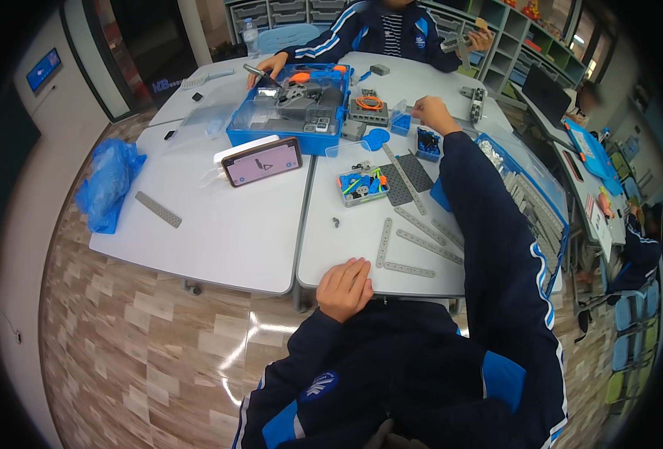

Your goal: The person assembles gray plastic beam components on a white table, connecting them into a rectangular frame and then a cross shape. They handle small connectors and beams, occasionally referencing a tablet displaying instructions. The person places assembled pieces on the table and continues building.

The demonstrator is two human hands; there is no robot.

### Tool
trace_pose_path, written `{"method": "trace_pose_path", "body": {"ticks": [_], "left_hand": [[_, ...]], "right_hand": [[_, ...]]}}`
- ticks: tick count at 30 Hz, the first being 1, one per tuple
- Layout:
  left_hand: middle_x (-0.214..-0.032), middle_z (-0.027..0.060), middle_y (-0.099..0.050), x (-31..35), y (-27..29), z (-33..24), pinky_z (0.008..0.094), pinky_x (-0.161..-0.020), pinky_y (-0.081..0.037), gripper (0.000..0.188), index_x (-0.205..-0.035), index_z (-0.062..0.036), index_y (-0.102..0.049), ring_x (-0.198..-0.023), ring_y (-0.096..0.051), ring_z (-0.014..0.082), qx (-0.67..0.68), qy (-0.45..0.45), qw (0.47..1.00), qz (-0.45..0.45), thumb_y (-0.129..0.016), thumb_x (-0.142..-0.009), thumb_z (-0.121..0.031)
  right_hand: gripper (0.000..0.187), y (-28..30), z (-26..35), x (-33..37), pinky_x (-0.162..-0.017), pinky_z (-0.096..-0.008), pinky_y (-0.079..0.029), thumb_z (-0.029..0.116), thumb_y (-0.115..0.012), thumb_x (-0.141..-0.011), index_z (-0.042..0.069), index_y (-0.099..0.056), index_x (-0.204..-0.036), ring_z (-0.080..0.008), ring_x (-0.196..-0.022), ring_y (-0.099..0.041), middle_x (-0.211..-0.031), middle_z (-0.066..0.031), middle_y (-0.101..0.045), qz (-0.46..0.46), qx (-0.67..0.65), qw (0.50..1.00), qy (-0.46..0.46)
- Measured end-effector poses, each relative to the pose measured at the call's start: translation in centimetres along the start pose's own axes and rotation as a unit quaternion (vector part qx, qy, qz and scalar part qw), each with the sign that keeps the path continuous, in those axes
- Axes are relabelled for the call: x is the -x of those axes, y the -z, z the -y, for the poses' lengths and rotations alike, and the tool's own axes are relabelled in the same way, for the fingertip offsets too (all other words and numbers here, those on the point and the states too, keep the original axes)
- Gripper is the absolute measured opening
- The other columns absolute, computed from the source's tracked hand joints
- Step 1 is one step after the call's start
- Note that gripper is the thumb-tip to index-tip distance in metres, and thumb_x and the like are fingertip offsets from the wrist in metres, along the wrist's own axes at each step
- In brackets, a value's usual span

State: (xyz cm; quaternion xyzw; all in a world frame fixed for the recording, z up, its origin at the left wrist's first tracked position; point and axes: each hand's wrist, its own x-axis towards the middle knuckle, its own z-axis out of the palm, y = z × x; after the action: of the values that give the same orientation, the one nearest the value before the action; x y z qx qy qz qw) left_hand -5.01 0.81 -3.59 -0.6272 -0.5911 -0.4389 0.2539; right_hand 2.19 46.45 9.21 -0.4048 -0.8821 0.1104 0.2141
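Observation:
My left hand point(345, 290) lies on the near table edge, fingers stretched out and close together, holding nothing that I can see. Stretched far forward, my right hand point(435, 114) is over a small blue bin point(401, 123). Its fingers are drawn together; whatever may be between them is too small to tell. Just nearer stands another small bin of dark pins point(428, 142). A clear box of colourful connectors point(363, 185) sits mid-table, beside dark grey perforated plates point(400, 179). Ahead of my left hand lie several grey perforated beams point(384, 242) and a tiny grey part point(336, 222).
A propped phone point(262, 162) shows a parts drawing. Behind it is a blue kit box point(286, 137) with grey parts. An open case of beams point(533, 206) stands under my right arm. Across the table, a person point(376, 37) holds a clear object. A blue plastic bag point(112, 183) hangs at the left.

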Motion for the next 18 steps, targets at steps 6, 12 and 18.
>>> {"method": "trace_pose_path", "body": {"ticks": [6,12,18], "left_hand": [[-0.108,0.005,-0.067,-2.1,1.7,-1.8,0.0388,-0.083,-0.047,0.035,-0.118,-0.0054,-0.07,-0.1,-0.062,0.0255,0.045,0.122,0.989,0.069,-0.075,-0.085,-0.019],[-0.118,0.0066,-0.061,-4.1,2.1,-2.6,0.0408,-0.088,-0.042,0.037,-0.125,-0.0095,-0.067,-0.108,-0.054,0.0275,0.054,0.129,0.976,0.166,-0.07,-0.089,-0.013],[-0.116,0.0079,-0.06,-5.0,1.5,-0.8,0.041,-0.086,-0.045,0.035,-0.122,-0.0085,-0.067,-0.105,-0.055,0.0301,0.088,0.105,0.97,0.199,-0.07,-0.086,-0.006]], "right_hand": [[0.011,5.8,6.5,4.2,-0.07,-0.0391,-0.057,0.01,-0.075,-0.081,0.002,-0.078,-0.087,-0.0314,-0.073,-0.072,-0.076,-0.0153,-0.073,-0.015,0.056,0.99,0.131],[0.012,10.6,14.8,13.8,-0.07,-0.0368,-0.057,0.008,-0.073,-0.08,-0.001,-0.077,-0.087,-0.0307,-0.073,-0.072,-0.08,-0.0179,-0.073,0.167,-0.093,0.955,0.225],[0.013,12.9,17.8,23.9,-0.074,-0.0407,-0.055,0.011,-0.072,-0.083,-0.001,-0.075,-0.089,-0.0349,-0.081,-0.069,-0.082,-0.0171,-0.07,0.186,-0.081,0.906,0.373]]}}
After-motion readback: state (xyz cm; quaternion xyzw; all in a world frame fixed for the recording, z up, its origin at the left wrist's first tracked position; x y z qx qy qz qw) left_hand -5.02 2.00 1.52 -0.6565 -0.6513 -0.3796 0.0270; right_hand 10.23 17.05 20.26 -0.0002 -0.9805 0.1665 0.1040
